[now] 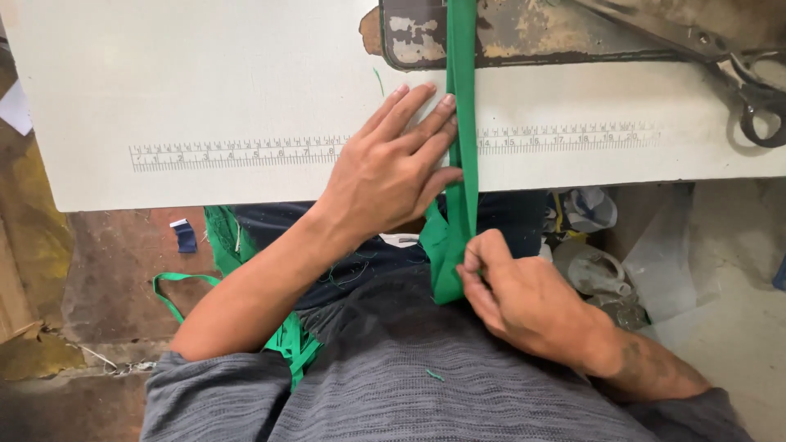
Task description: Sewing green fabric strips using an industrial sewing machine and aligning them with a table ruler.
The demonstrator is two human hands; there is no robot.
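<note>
The left hand (389, 168) lies flat, fingers apart, beside the long green fabric strip (463, 123) on the white table (205, 82), while the right hand (512, 295) pinches the strip's lower end.

Left hand (391, 168) flat; right hand (512, 295) pinching.

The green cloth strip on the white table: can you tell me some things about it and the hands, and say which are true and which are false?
1. The long green cloth strip runs across the white table toward the worn metal plate. True.
2. The left hand is curled into a fist. False: it lies flat with fingers spread, beside the strip.
3. The right hand pinches the strip below the table edge. True.
4. The dark metal scissors are in the right hand. False: they lie at the table's far right, untouched.
5. A printed ruler scale runs along the table. True.
</note>
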